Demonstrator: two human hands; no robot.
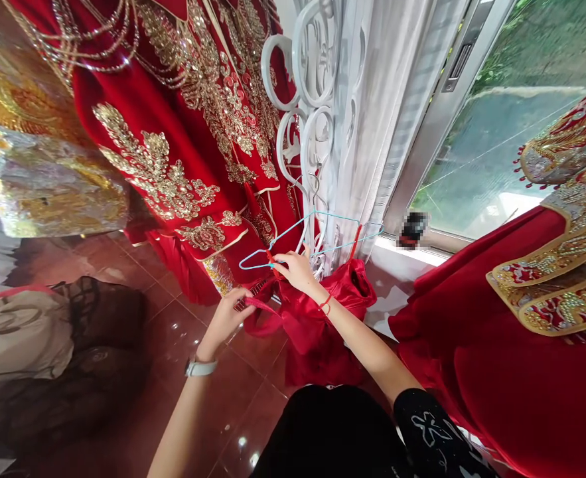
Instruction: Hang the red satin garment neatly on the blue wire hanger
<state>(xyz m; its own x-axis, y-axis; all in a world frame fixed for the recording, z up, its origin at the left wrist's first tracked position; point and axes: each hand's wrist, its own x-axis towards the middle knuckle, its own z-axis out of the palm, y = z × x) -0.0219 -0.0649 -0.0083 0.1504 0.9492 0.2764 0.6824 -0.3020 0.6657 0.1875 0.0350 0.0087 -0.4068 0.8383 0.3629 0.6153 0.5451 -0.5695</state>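
Black sleeve (425, 425) w/ a white print, nearest to me, low right; my dark lap sits just left of it. Head view, only one I've got.

L hand (225, 317), watch (200, 367) on the wrist, is out over the red tile floor (123, 279). Thumb and fingers are pressed together, pinching a red strap (261, 305) that runs right into the red satin garment (322, 318).

R hand (297, 271), red thread bracelet (325, 303) on the wrist, is a bit farther and just right of the L. Fingers are curled in on the lower bar of the blue wire hanger (293, 231), w/ a bit of red strap caught under them. Exact fingertip grip I can't tell.

Hanger's tilted, and its hook goes up among other wire hooks on the white scroll rack (302, 99). Satin garment is bunched right under my R wrist, spilling to the floor.

Far left: red gown w/ gold sequins (188, 133), a gold one (34, 166) beside it. Far right: white curtain (372, 99), then the window (496, 146). Near right: another red embroidered dress (521, 372).
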